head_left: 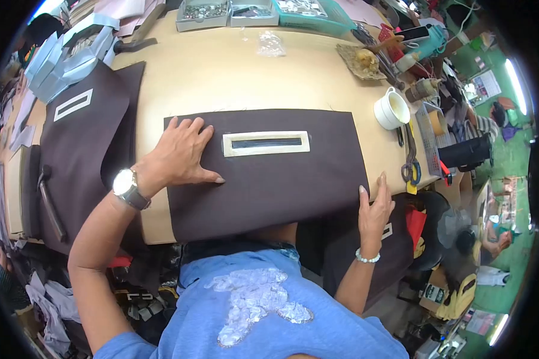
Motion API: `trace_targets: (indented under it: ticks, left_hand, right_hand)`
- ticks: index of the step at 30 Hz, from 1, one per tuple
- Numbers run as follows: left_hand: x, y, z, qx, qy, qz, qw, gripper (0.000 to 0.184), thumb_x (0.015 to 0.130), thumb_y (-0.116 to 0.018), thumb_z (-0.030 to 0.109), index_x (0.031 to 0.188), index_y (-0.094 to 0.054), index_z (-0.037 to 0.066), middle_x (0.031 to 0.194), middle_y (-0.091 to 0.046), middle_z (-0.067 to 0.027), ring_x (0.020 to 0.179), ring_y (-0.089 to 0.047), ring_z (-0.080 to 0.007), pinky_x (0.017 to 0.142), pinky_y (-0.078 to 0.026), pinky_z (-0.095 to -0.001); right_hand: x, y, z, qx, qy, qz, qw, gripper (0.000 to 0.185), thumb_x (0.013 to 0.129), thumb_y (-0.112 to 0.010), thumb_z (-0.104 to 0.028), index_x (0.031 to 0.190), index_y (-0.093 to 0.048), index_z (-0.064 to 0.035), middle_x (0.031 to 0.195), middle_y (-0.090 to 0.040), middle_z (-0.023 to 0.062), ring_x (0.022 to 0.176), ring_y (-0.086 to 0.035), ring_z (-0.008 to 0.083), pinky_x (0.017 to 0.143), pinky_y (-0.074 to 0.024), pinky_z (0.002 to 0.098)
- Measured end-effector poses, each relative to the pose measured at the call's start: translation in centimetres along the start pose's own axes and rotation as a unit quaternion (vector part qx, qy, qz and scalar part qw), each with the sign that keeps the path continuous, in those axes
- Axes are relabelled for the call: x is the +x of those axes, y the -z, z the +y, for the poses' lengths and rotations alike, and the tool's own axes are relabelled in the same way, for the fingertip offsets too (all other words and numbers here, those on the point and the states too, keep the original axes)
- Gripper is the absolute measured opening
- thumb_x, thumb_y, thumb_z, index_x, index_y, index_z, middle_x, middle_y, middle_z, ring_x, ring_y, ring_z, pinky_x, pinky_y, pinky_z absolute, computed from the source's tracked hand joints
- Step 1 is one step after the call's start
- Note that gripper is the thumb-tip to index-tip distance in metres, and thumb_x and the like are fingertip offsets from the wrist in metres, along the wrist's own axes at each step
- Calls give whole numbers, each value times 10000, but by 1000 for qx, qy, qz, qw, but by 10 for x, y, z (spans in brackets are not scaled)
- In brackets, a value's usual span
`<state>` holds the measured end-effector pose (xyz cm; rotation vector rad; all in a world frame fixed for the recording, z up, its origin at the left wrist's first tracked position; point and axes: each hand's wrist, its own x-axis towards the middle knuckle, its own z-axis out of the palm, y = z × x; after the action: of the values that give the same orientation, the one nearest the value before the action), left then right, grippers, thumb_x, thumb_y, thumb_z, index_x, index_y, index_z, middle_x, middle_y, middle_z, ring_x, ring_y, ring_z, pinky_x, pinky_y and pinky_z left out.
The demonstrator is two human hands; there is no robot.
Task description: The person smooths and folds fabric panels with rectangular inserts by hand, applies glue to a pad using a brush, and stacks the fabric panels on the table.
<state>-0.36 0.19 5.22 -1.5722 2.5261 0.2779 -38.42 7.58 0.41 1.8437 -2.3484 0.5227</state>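
A cup (392, 109) stands on the counter (221, 78) as I look in remotely, scissors (410, 157) just beside it; along the far edge I have two boxes (203, 25) of small parts (206, 11) and a teal tray (341, 27), a clear bag (271, 45) near them; at left, a hammer (53, 207).

Before you, a pale surface (221, 66) spreads across the upper and middle parts of the frame, brightest near its upper middle. Along the right side you see a green background (521, 158); whether it is wall or floor is difficult to tell. One white tube lamp (515, 87) shines at upper right, a second lamp (498, 329) at lower right.
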Motion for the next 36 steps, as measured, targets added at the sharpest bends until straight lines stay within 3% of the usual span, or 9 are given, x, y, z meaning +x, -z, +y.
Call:
trace_targets:
  ticks: [1,4,9,14,17,22,24,30,36]
  left_hand:
    - [-1,7,3,-12,10,-36,999,939,643,-698,611,1274,-433,-32,1234,-454,-203,1183,-432,-350,1029,-298,-495]
    - [-16,-17,-2,0,-30,122,992,871,731,-669,516,1332,-363,-35,1345,-381,-219,1270,-350,-364,1044,-275,-503]
    - [-82,-30,34,16,141,163,976,783,810,-617,401,1360,-307,-62,1423,-296,-232,1327,-271,-378,1061,-227,-532]
    - [-113,-70,78,-107,314,299,895,437,790,-679,217,1136,-566,-24,1206,-523,-217,1155,-468,-378,980,-353,-465]
    - [-101,-82,79,-182,258,378,870,253,816,-625,77,1049,-595,-17,1054,-597,-186,1017,-550,-380,879,-432,-438]
    - [-56,-46,26,-405,254,359,802,166,873,-569,66,1015,-593,-15,798,-638,-82,693,-611,-193,682,-489,-283]
    - [-25,-26,-14,-634,225,301,676,228,881,-562,85,1086,-577,-13,874,-640,-84,768,-592,-136,696,-484,-270]
    - [78,41,-126,-770,171,269,553,440,852,-543,17,1279,-441,-9,1099,-564,-134,932,-586,-183,816,-501,-305]
    - [77,194,-149,-706,-32,378,598,597,795,-596,-52,1332,-340,-1,1119,-564,-180,935,-612,-230,817,-526,-326]
  right_hand:
    - [-2,-2,1,32,6,17,999,577,840,-610,-194,1342,-392,-8,1167,-547,176,1116,-491,317,969,-319,486]
    - [0,-1,-4,118,-13,20,993,584,796,-649,-123,1322,-425,-7,980,-607,135,943,-560,291,893,-380,438]
    - [11,2,-6,226,-45,-10,973,580,756,-667,-46,1294,-457,5,776,-568,96,767,-557,262,785,-421,391]
    - [7,-1,-15,119,-29,52,991,535,763,-630,22,1273,-468,15,758,-550,103,681,-538,245,714,-437,370]
    - [12,5,-19,182,-91,-45,978,494,795,-600,33,1267,-454,38,803,-542,89,659,-525,202,710,-445,338]
    - [78,-12,-19,477,-27,-18,878,457,840,-529,62,1285,-433,33,943,-506,45,853,-490,93,804,-424,236]
    - [128,-29,-29,553,-21,-38,832,473,823,-531,70,1285,-430,44,998,-527,73,914,-513,117,835,-425,244]
    - [309,-68,-91,597,-6,-41,801,415,731,-545,79,1145,-540,42,907,-599,50,845,-562,136,760,-450,232]
    - [417,50,-142,640,117,110,752,342,758,-606,67,1093,-590,1,943,-630,67,850,-587,140,779,-490,264]
